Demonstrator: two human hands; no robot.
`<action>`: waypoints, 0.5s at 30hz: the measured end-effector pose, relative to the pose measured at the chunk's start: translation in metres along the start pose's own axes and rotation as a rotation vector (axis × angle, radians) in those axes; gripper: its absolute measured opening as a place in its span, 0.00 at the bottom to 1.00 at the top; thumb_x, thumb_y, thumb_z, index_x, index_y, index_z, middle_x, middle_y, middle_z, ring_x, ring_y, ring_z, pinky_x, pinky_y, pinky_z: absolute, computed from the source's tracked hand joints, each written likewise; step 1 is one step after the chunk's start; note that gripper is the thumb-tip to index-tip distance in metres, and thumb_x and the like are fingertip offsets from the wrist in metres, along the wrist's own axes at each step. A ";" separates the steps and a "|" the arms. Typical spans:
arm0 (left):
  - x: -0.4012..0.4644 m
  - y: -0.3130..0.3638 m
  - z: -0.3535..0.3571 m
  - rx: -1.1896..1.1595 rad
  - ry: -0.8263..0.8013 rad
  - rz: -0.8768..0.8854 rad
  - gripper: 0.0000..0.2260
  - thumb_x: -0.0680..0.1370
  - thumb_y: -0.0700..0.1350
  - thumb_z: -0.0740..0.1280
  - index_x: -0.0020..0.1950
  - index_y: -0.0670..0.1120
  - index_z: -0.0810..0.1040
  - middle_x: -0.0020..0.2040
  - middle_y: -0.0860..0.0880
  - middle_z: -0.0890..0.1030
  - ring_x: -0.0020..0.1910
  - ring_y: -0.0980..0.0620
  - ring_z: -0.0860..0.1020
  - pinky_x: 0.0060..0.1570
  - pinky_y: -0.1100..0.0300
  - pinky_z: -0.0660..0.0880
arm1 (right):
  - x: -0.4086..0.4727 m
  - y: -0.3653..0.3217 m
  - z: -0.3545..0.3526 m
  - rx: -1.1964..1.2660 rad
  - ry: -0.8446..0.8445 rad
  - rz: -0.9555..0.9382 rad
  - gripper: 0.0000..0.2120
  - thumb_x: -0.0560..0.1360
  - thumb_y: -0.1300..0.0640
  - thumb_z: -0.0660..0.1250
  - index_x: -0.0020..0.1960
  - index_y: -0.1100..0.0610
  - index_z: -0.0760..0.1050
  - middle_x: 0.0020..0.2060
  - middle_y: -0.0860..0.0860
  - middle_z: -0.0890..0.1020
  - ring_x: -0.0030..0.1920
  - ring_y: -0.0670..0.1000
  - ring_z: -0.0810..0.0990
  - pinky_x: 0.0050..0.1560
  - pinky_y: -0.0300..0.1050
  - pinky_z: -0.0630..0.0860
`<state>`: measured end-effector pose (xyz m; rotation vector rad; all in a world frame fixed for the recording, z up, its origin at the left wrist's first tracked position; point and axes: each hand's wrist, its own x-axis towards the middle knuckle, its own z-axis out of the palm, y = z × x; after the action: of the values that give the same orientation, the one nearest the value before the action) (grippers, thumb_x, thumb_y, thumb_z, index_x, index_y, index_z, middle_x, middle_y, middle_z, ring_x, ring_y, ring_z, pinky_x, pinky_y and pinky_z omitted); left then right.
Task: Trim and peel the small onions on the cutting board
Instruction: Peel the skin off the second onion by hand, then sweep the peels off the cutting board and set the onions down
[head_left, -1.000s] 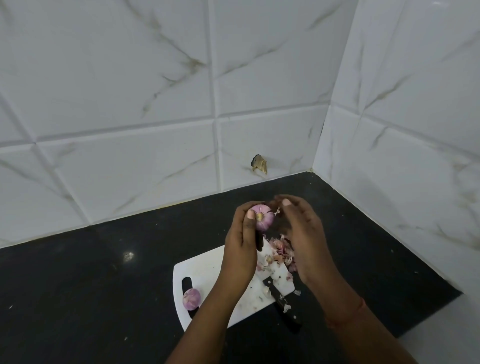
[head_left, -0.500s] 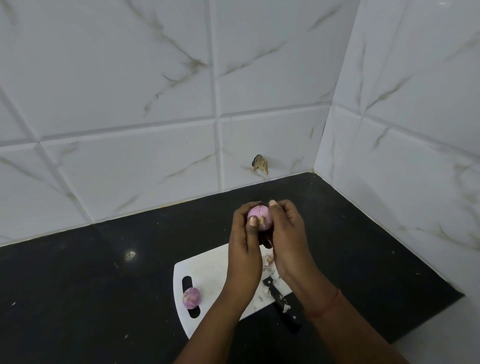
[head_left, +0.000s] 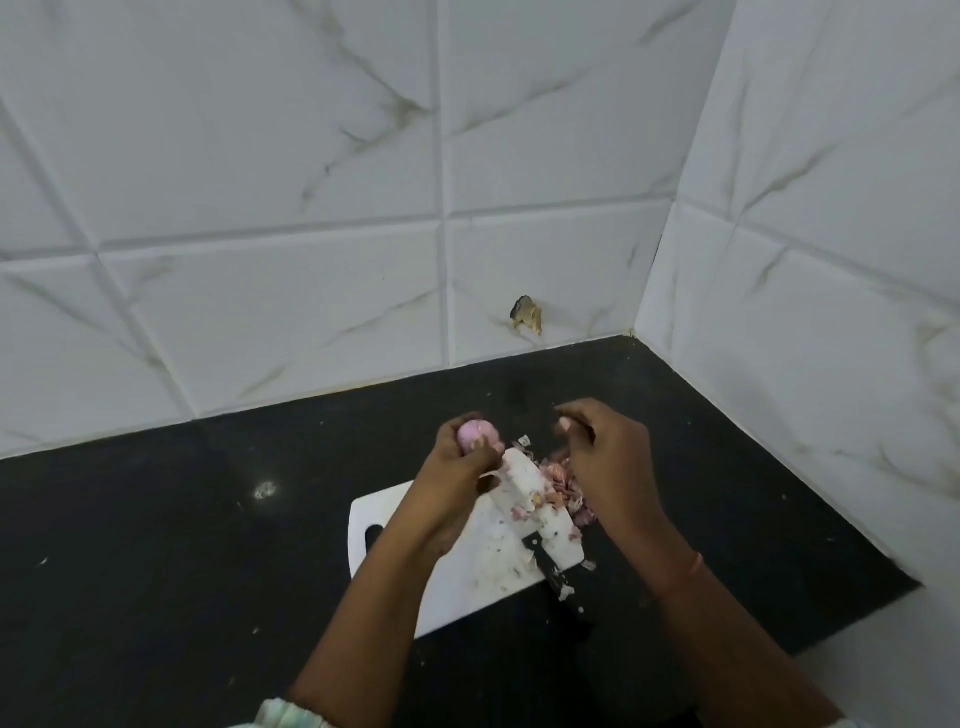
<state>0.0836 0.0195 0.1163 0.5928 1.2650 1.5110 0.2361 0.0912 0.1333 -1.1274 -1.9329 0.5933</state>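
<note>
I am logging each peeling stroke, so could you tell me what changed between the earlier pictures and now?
The right hand has pulled away to the right from the onion, so the two hands are now apart; whether it pinches a strip of skin cannot be told. The left hand still grips the onion above the cutting board. The knife and peel pile lie as before.

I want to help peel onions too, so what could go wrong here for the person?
The black-handled knife lies at the white cutting board's near edge, handle hanging off it beside the right forearm; a bump might knock it away. The small pink onion is held in the left hand above the black counter, so it could slip and roll. Pink onion skins pile at the board's edge and may scatter.
</note>
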 end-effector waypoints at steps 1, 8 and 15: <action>-0.002 0.000 -0.004 0.094 0.022 0.040 0.13 0.81 0.38 0.65 0.65 0.47 0.72 0.56 0.44 0.78 0.46 0.52 0.77 0.43 0.60 0.75 | -0.003 0.003 0.001 -0.039 0.042 -0.081 0.06 0.75 0.67 0.68 0.48 0.57 0.80 0.42 0.49 0.81 0.39 0.43 0.80 0.41 0.32 0.77; 0.006 -0.018 -0.032 0.448 0.272 0.168 0.11 0.83 0.49 0.61 0.46 0.45 0.77 0.39 0.47 0.79 0.36 0.54 0.74 0.36 0.60 0.70 | -0.012 0.031 0.017 -0.073 -0.116 -0.040 0.10 0.70 0.70 0.69 0.41 0.56 0.76 0.44 0.48 0.80 0.41 0.45 0.79 0.40 0.40 0.76; 0.036 -0.034 -0.072 0.816 0.222 0.137 0.12 0.82 0.52 0.62 0.45 0.47 0.78 0.44 0.45 0.77 0.44 0.47 0.77 0.46 0.51 0.76 | -0.020 0.054 0.018 -0.142 -0.059 0.010 0.06 0.76 0.52 0.68 0.42 0.53 0.78 0.36 0.46 0.81 0.38 0.41 0.79 0.48 0.41 0.78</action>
<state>0.0227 0.0202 0.0537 1.0645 2.0645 1.1423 0.2541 0.1005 0.0764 -1.2201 -2.0477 0.5056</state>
